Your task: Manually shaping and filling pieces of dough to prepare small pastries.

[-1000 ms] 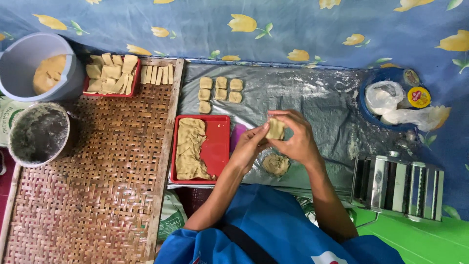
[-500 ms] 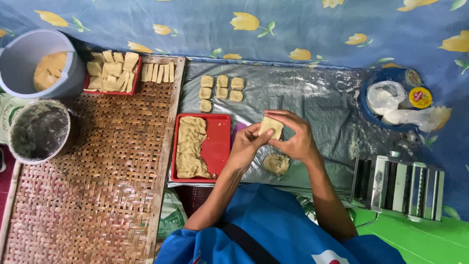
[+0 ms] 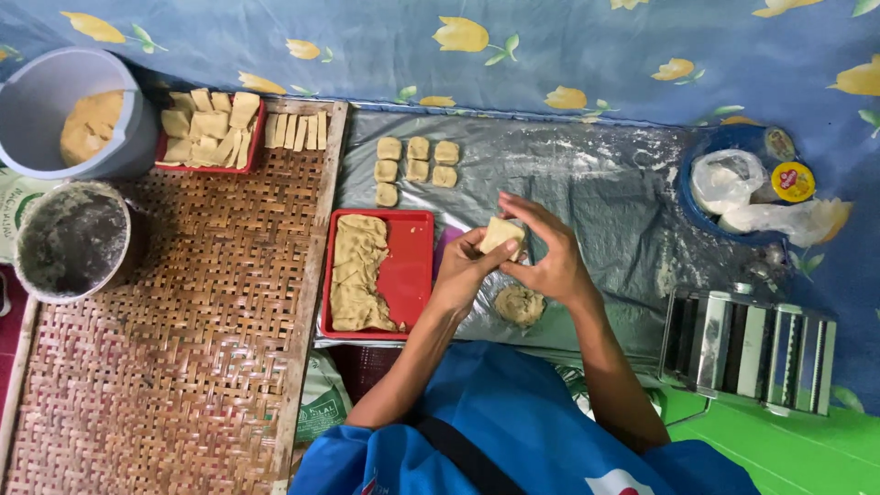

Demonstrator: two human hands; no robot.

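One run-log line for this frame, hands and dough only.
left hand: pinching dough square | right hand: gripping same square | dough ball: on plastic sheet below hands | red tray: left of hands

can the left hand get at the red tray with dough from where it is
Probably yes. The left hand holds a dough piece together with the right hand, but the red tray lies just beside it with nothing between.

Grey bucket (image 3: 55,110); woven mat (image 3: 183,367); pasta roller (image 3: 752,353).

Dough square (image 3: 501,235) between both hands' fingers (image 3: 536,213)
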